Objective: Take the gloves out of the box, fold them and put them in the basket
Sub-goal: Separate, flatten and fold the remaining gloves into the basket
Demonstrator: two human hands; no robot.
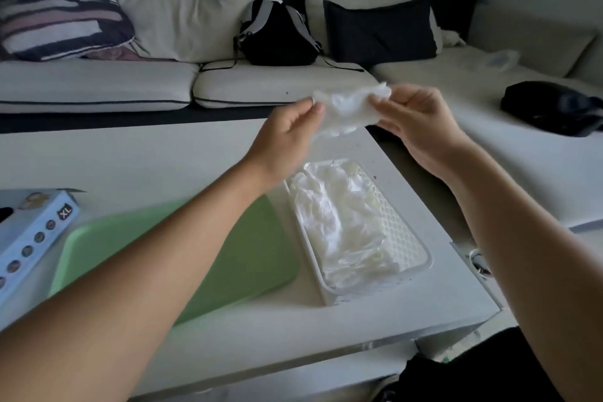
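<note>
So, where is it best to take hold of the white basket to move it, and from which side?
Take the white basket by its two long rims, coming down from above. It lies flat on the table, long and narrow, and the folded gloves fill the inside, so the rims likely offer the only free grip.

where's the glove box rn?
Head view, far left edge: the glove box lies on the white table, beside the green tray, left of the left forearm.

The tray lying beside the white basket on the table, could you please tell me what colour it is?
The tray is plain pale green, seen in the head view.
</note>
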